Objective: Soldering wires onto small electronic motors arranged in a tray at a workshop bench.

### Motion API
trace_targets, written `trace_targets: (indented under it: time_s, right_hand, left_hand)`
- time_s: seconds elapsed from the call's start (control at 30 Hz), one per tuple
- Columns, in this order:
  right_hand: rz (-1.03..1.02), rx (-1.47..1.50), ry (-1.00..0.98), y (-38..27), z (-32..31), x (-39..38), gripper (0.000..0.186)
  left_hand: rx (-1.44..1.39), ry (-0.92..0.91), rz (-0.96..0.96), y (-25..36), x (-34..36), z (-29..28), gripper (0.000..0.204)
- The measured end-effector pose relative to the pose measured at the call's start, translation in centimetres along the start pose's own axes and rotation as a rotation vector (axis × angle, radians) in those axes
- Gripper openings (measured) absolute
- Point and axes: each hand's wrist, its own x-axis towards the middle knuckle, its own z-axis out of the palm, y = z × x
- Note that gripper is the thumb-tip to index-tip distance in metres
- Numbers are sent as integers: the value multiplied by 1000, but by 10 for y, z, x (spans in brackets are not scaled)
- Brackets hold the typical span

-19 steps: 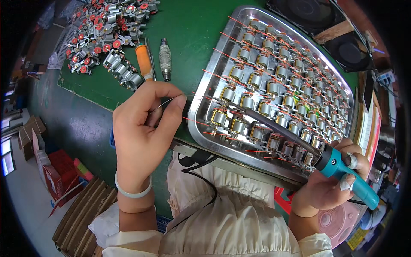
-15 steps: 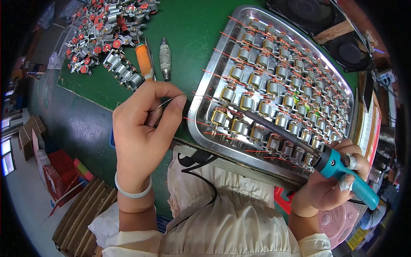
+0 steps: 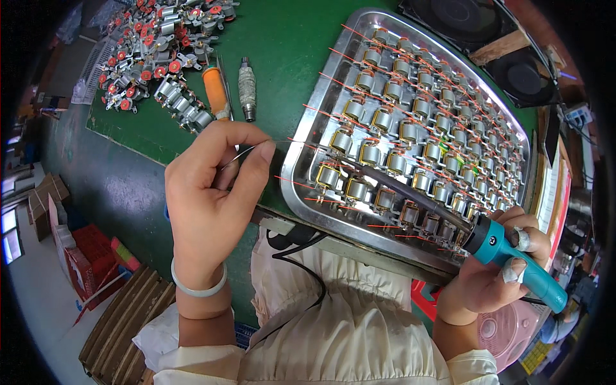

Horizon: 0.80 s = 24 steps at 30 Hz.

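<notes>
My left hand (image 3: pixel 215 199) pinches a thin solder wire (image 3: pixel 285 142) between thumb and forefinger, just left of a steel tray (image 3: pixel 298 125). My right hand (image 3: pixel 507 263), tape on two fingers, grips a soldering iron (image 3: pixel 532 276) by its teal handle. The dark shaft reaches left across the tray, its tip near the wire's end among small silver motors (image 3: pixel 382 119) standing in rows with red wires attached. Whether tip and wire touch is too small to tell.
A green bench holds a heap of red-topped metal parts (image 3: pixel 160 45), an orange-handled tool (image 3: pixel 215 90) and a wrapped metal cylinder (image 3: pixel 247 90). Black speakers (image 3: pixel 462 19) stand at the back right. A red crate (image 3: pixel 90 263) and cardboard (image 3: pixel 119 321) lie lower left. A black cable (image 3: pixel 314 276) hangs below.
My left hand has shifted slightly left, the solder wire still in it. My right hand and the soldering iron have moved a little to the left.
</notes>
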Motion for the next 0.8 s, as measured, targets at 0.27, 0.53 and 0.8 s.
trace_targets:
  time_s: [0.27,0.53,0.8]
  right_hand:
    - [-38,14,143,-8,-9,1,30]
    - [-84,60,255,-13,-51,-5,31]
    - [-121,-9,259,1,-110,-20,29]
  left_hand:
    - [-22,280,90,-4,-10,-7,8]
    - [465,314,489,-45,-44,-40,18]
    - [364,298,170,-33,-66,-50,1]
